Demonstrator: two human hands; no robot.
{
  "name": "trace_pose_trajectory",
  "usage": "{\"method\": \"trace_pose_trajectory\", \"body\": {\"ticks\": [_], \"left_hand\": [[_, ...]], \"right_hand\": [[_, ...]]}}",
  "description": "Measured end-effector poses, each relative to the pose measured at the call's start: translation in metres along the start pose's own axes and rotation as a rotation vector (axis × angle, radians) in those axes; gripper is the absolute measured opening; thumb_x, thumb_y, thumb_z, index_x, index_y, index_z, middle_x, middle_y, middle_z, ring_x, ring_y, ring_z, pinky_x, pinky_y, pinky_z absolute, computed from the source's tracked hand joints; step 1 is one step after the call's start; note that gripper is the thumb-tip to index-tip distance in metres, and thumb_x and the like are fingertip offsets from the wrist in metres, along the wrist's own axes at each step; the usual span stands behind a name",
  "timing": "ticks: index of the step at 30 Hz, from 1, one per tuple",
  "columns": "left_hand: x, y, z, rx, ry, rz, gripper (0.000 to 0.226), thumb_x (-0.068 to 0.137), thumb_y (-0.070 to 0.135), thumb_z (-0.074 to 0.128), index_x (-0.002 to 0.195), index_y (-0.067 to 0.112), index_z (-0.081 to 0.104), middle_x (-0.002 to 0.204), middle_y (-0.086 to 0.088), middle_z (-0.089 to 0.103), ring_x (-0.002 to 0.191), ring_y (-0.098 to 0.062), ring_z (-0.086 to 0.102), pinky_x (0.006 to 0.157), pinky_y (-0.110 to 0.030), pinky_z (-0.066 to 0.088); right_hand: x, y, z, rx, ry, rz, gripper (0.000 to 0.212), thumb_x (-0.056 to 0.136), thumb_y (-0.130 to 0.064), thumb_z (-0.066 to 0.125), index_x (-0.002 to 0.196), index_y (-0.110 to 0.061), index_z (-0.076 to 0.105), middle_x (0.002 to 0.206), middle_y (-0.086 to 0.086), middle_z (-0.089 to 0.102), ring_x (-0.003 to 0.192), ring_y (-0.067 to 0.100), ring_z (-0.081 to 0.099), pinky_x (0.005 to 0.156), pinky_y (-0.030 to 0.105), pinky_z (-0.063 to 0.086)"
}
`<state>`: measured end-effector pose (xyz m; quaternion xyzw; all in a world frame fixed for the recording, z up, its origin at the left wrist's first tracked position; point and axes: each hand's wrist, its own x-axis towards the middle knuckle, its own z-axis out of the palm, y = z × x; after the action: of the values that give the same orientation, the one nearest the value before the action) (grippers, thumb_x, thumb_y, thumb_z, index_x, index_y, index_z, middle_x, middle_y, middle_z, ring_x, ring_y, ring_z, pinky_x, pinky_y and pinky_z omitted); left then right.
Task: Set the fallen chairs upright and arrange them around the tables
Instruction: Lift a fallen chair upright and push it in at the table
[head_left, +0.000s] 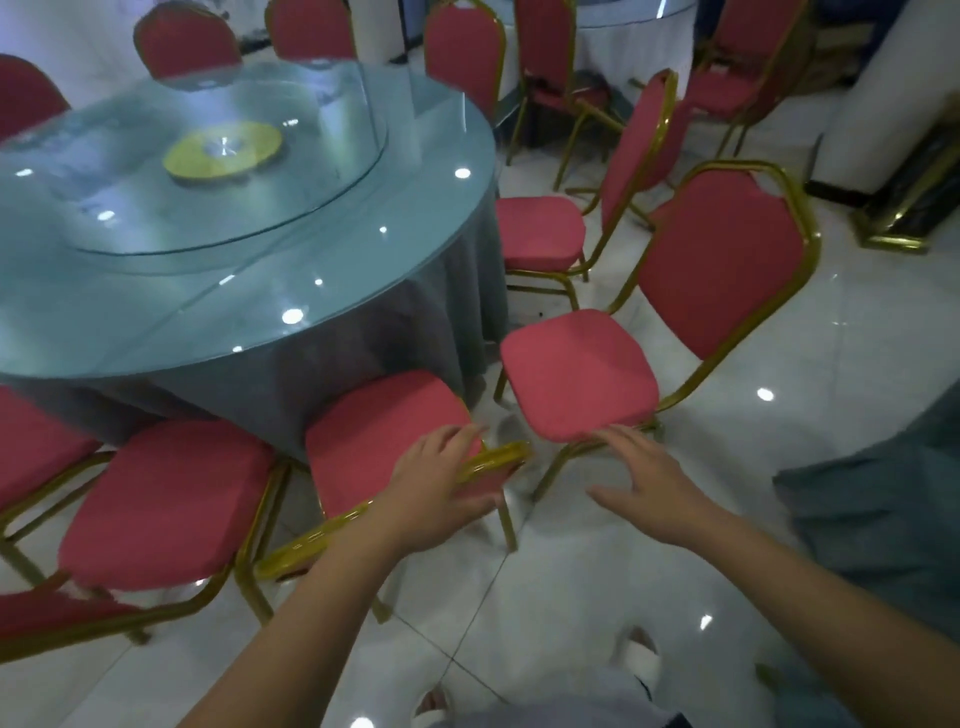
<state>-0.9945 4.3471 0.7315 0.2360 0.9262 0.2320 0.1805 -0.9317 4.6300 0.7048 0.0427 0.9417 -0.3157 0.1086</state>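
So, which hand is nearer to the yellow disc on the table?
Left. The left hand rests on a chair rail beside the table, below and right of the disc. The right hand hovers farther right, at another chair's seat.

Red cloth chairs (579, 374) on shiny gold metal frames; glossy glass tabletop (156, 270); polished floor (571, 597).

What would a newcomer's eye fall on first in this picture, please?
The round glass-topped table with its glass turntable fills the upper left, ringed by red banquet chairs with gold frames. At bottom centre the left hand rests on the gold top rail of the nearest chair. The open right hand reaches toward the seat of the neighbouring chair, which stands upright.
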Motion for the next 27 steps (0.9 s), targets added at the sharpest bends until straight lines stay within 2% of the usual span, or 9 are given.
{"method": "trace_pose_trajectory", "body": {"ticks": [3,7,12,15,19,22,27], "left_hand": [[0.043,0.056,0.029,0.066,-0.113,0.053,0.084,0.084,0.061,0.059,0.152,0.042,0.013,0.158,0.007,0.019,0.146,-0.021,0.016,0.118,-0.043,0.021],[0.102,0.131,0.075,0.128,-0.238,0.117,0.086,0.081,0.065,0.056,0.150,0.047,0.008,0.157,0.008,0.019,0.144,-0.022,0.018,0.117,-0.047,0.023],[0.167,0.209,0.118,0.018,-0.254,0.079,0.084,0.082,0.064,0.059,0.149,0.048,0.012,0.155,0.010,0.026,0.142,-0.020,0.024,0.116,-0.045,0.026],[0.201,0.243,0.132,0.027,-0.284,0.072,0.086,0.081,0.066,0.059,0.148,0.050,0.009,0.156,0.010,0.025,0.142,-0.020,0.026,0.116,-0.044,0.027],[0.268,0.276,0.133,-0.022,-0.302,0.044,0.091,0.081,0.062,0.064,0.152,0.044,0.008,0.158,0.007,0.019,0.144,-0.023,0.022,0.114,-0.042,0.026],[0.334,0.297,0.129,-0.075,-0.245,-0.006,0.098,0.079,0.061,0.068,0.154,0.039,0.008,0.161,0.006,0.014,0.147,-0.024,0.017,0.115,-0.045,0.024],[0.462,0.335,0.126,-0.220,-0.182,-0.033,0.100,0.078,0.054,0.073,0.155,0.033,0.013,0.159,0.000,0.020,0.146,-0.026,0.021,0.114,-0.046,0.027]], "right_hand": [[-0.014,0.051,-0.043,0.039,0.043,-0.030,0.062,0.088,-0.040,0.067,0.143,-0.034,0.040,0.150,-0.011,0.036,0.138,0.012,0.032,0.114,0.044,0.030],[-0.031,0.134,-0.092,0.085,0.110,0.049,0.054,0.087,-0.047,0.065,0.134,-0.049,0.038,0.132,-0.026,0.033,0.124,0.000,0.034,0.105,0.027,0.030],[-0.027,0.221,-0.150,0.091,0.133,0.123,0.054,0.087,-0.052,0.062,0.136,-0.043,0.042,0.129,-0.025,0.035,0.125,0.004,0.038,0.100,0.023,0.032],[-0.015,0.250,-0.186,0.114,0.157,0.127,0.054,0.088,-0.051,0.062,0.137,-0.040,0.043,0.136,-0.020,0.040,0.125,0.002,0.038,0.105,0.026,0.035],[0.016,0.285,-0.231,0.137,0.187,0.129,0.056,0.089,-0.050,0.061,0.140,-0.035,0.043,0.147,-0.012,0.039,0.134,0.011,0.037,0.113,0.039,0.035],[0.051,0.312,-0.263,0.087,0.196,0.153,0.056,0.090,-0.050,0.060,0.141,-0.039,0.040,0.151,-0.011,0.035,0.137,0.012,0.033,0.114,0.038,0.033],[0.128,0.354,-0.332,0.024,0.157,0.148,0.059,0.089,-0.057,0.057,0.142,-0.043,0.036,0.155,-0.013,0.030,0.140,0.010,0.029,0.114,0.035,0.029]]}}
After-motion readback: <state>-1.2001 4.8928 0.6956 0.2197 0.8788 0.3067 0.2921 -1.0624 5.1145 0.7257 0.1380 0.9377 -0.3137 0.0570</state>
